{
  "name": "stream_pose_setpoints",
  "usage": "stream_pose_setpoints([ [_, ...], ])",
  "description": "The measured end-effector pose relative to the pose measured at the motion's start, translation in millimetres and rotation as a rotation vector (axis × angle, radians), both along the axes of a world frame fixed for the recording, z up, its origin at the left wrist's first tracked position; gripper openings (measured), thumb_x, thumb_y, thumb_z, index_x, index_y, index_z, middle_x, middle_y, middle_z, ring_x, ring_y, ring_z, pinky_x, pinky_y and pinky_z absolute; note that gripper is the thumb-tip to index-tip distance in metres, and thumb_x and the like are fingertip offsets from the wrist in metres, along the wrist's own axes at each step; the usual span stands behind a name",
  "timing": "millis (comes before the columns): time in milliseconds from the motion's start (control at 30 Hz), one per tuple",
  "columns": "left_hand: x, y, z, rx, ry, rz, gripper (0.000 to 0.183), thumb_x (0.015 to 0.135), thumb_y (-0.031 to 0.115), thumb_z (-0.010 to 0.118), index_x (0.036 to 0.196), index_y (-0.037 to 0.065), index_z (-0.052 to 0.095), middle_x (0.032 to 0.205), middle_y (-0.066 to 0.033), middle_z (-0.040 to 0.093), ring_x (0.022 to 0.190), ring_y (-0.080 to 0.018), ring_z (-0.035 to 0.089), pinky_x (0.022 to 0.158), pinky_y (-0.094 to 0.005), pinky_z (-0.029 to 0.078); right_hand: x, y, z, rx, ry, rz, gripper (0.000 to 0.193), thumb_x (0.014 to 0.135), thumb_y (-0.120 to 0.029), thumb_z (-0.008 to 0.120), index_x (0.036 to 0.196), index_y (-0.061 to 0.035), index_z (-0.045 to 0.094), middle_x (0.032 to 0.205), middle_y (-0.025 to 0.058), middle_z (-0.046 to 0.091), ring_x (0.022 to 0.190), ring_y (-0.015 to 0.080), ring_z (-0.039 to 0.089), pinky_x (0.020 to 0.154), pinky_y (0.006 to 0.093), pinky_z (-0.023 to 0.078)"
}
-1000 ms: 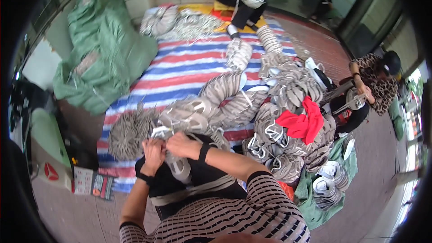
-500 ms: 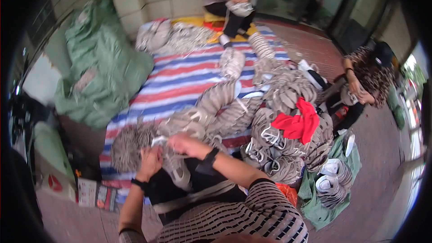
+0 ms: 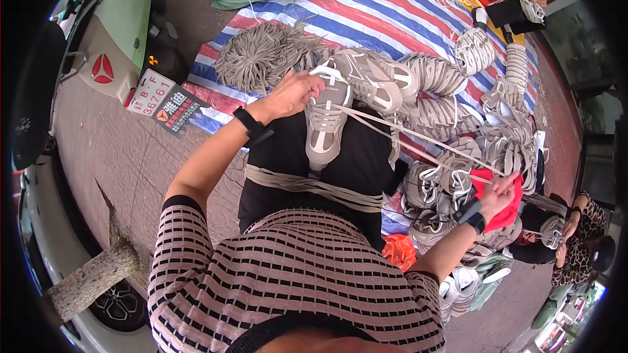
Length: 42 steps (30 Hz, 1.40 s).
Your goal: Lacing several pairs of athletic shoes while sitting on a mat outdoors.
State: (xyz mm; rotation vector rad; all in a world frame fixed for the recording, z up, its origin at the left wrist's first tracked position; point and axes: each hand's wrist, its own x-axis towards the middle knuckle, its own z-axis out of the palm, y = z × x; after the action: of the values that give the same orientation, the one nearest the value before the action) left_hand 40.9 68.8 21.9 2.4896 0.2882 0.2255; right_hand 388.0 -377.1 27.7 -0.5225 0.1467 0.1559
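Note:
A grey-beige shoe upper (image 3: pixel 325 123) rests on my black-trousered lap, its toe toward me. My left hand (image 3: pixel 302 90) is closed on the edge of its opening, by the tongue. Far out to the right, my right hand (image 3: pixel 498 195) grips the shoelace, whose strands (image 3: pixel 418 136) run taut from the upper's eyelets. A loose bundle of similar laces (image 3: pixel 258 57) lies beyond my left hand. More laces (image 3: pixel 314 185) lie across my thighs. Several nested uppers (image 3: pixel 376 82) lie just right of the held one.
Rows of stacked uppers (image 3: pixel 435 114) cover the striped sheet (image 3: pixel 307 10). A red cloth (image 3: pixel 507 209) lies by my right hand. Two people sit at the right, one farther off, each handling uppers. Left are a scooter (image 3: pixel 104 52), a tree trunk (image 3: pixel 95 278) and a car.
My right hand has moved from beside the left hand far out to the right, drawing the lace taut. My left hand stays at the upper. The view has turned.

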Motion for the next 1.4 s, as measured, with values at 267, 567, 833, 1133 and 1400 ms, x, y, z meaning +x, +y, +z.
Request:
stream_pose_setpoints([
  [267, 8.7, -14.7, -2.4, 0.465, 0.031, -0.053, 0.006, 0.074, 0.012, 0.062, 0.078, 0.009, 0.060, 0.084, -0.0040, 0.053, 0.090, -0.0221, 0.050, 0.077, -0.0371, 0.035, -118.6, 187.2, -5.6, -0.920, -0.453, 0.503, 0.022, 0.090, -0.015, 0.054, 0.107, -0.0036, 0.063, 0.091, -0.0018, 0.062, 0.070, 0.0067, 0.053, 0.061, 0.0240, 0.044],
  [567, 14.1, 0.9, -7.3, 0.156, 0.262, -0.075, 0.006, 0.070, 0.014, 0.063, 0.074, 0.013, 0.066, 0.086, -0.0040, 0.053, 0.099, -0.0224, 0.045, 0.080, -0.0422, 0.029, -180.1, 300.6, 0.5, -1.563, -1.780, 0.812, 0.017, 0.083, -0.023, 0.061, 0.077, -0.0075, 0.065, 0.090, 0.0147, 0.056, 0.074, 0.0343, 0.061, 0.068, 0.0464, 0.044],
  [833, 14.2, 2.1, -2.2, -0.036, 0.365, -0.019, 0.010, 0.069, 0.022, 0.065, 0.071, 0.012, 0.067, 0.086, -0.0027, 0.057, 0.094, -0.0217, 0.047, 0.081, -0.0408, 0.027, -188.7, 295.9, -15.2, -1.384, -1.946, 0.655, 0.014, 0.070, -0.011, 0.066, 0.075, -0.0038, 0.055, 0.076, 0.0107, 0.052, 0.066, 0.0301, 0.060, 0.061, 0.0416, 0.046],
  [1133, 18.7, -17.0, -22.9, 0.309, 0.211, 0.149, 0.012, 0.065, 0.022, 0.070, 0.069, 0.012, 0.066, 0.080, -0.0031, 0.057, 0.092, -0.0195, 0.050, 0.080, -0.0394, 0.029, -177.1, 293.0, -32.2, -1.200, -2.169, 0.342, 0.010, 0.073, -0.012, 0.059, 0.078, -0.0080, 0.051, 0.073, 0.0081, 0.047, 0.059, 0.0252, 0.056, 0.056, 0.0357, 0.046],
  [1400, 9.3, 16.7, -17.9, -0.335, 0.198, -0.077, 0.012, 0.073, 0.021, 0.069, 0.077, 0.010, 0.065, 0.083, 0.0001, 0.056, 0.093, -0.0183, 0.046, 0.081, -0.0407, 0.026, -176.5, 302.8, -11.3, -1.517, -1.668, 0.790, 0.026, 0.087, -0.028, 0.054, 0.077, -0.0065, 0.062, 0.071, 0.0129, 0.061, 0.068, 0.0359, 0.060, 0.062, 0.0456, 0.046],
])
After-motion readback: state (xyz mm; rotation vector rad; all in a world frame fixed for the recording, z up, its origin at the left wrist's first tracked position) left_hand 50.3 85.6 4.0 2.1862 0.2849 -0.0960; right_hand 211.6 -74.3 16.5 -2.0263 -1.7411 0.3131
